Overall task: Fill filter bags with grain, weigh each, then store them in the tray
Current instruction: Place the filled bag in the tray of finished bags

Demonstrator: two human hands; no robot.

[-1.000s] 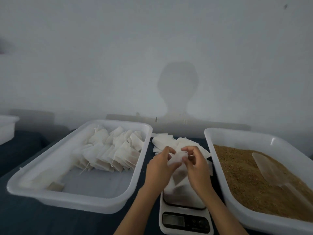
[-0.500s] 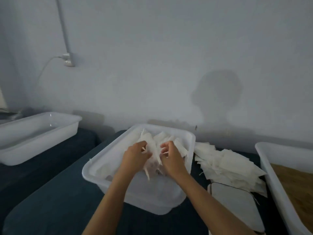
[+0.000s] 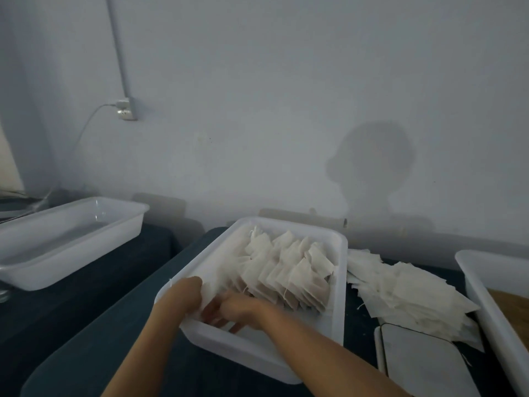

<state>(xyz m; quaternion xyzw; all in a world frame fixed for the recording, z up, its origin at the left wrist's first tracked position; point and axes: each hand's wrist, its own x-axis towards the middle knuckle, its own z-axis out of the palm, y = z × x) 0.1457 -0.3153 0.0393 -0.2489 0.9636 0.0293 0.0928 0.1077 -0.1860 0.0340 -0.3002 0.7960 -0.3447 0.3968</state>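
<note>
1. Storage tray [image 3: 339, 285], white plastic, on a dark cloth-covered table [image 3: 94, 333]. Holds rows of filled filter bags [image 3: 289, 270] standing on edge, leaning, along its far and right part; near-left floor bare.
2. Spare white tray [image 3: 68, 239], far left, well apart.
3. Grain bin [image 3: 486, 305], right edge, only partly in view; brown grain [image 3: 512, 303] inside.
4. Kitchen scale [image 3: 423, 362], pan bare, just right of the storage tray.
5. Heap of unfilled filter bags [image 3: 406, 296], behind the scale.
6. Left hand [image 3: 184, 293], at the tray's near-left rim; whether it holds anything cannot be told through blur.
7. Right hand [image 3: 234, 309], inside the tray, fingers spread loosely downward beside the nearest row.

Step judged: storing a weighed bag. Next calls for withdrawing both hands and picking an unfilled bag from the heap.
</note>
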